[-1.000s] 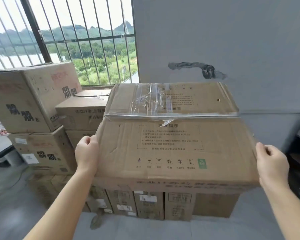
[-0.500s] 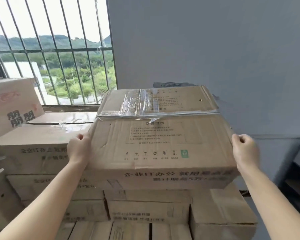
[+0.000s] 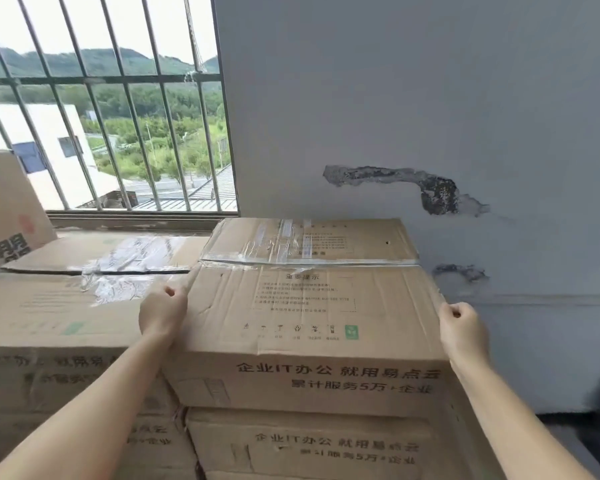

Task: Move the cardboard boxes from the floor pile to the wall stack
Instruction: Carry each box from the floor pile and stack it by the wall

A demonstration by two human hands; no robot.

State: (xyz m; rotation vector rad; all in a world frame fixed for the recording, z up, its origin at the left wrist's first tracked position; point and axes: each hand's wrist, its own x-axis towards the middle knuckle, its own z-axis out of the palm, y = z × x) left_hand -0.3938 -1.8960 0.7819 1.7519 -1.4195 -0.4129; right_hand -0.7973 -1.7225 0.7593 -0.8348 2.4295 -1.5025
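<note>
Sitting now on a matching box in the wall stack, the carried box has come down since a moment ago, so this move looks nearly finished. Left hand and right hand clamp its opposite sides. Creased brown cardboard, glossy crinkled tape; chipped grey wall beyond.

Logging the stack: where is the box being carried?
Centre of head view, the carried box sits atop the wall stack, between both hands, right of the window.
</note>
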